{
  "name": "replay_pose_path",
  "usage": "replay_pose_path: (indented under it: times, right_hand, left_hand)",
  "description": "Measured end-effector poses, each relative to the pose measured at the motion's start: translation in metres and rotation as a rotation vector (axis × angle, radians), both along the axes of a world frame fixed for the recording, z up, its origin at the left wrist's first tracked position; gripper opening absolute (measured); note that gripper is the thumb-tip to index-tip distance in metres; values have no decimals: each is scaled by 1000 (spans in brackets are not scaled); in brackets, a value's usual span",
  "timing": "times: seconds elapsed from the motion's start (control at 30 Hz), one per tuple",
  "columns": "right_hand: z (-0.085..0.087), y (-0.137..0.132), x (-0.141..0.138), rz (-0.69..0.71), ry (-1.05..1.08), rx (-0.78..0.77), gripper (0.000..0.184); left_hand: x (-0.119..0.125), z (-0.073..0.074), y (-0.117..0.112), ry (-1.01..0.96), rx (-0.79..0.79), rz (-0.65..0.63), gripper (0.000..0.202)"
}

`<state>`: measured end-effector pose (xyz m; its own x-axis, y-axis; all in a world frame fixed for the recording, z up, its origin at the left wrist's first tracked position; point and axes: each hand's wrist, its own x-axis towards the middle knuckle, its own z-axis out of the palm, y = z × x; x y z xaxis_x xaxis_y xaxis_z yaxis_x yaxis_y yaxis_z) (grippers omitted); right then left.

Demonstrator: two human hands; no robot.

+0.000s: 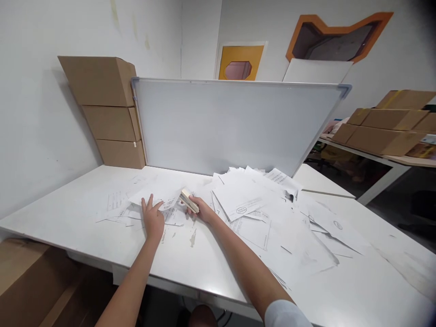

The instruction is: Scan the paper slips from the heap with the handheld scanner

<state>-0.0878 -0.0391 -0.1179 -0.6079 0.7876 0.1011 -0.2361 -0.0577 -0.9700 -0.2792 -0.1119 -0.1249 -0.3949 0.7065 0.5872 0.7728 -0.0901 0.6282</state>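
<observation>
My right hand [204,210] is closed around a small cream-coloured stapler [189,201], which is tilted with its front at the right edge of a white printed sheet [170,198]. On the near side of that sheet lies my left hand [154,221], its fingers spread over the paper. Under and around the sheet are several loose printed papers [116,202], flat on the white table [85,234]. Whether the stapler's jaws grip the paper edge cannot be made out.
To the right spreads a large messy pile of papers [238,195], with more sheets [335,225] beyond it. A whiteboard [231,125] stands upright along the back, beside stacked cardboard boxes [112,122]. Another box [30,281] sits below the table's left edge.
</observation>
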Motion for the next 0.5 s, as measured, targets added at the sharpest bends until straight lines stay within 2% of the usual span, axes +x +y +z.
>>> replay_pose_path:
  times: [0.2, 0.5]
  right_hand:
    - [0, 2, 3, 8, 8, 3, 49]
    - [3, 0, 4, -5, -38, 26, 43]
  left_hand:
    - [1, 2, -5, -20, 89, 22, 48]
    - [4, 6, -10, 39, 148, -25, 50]
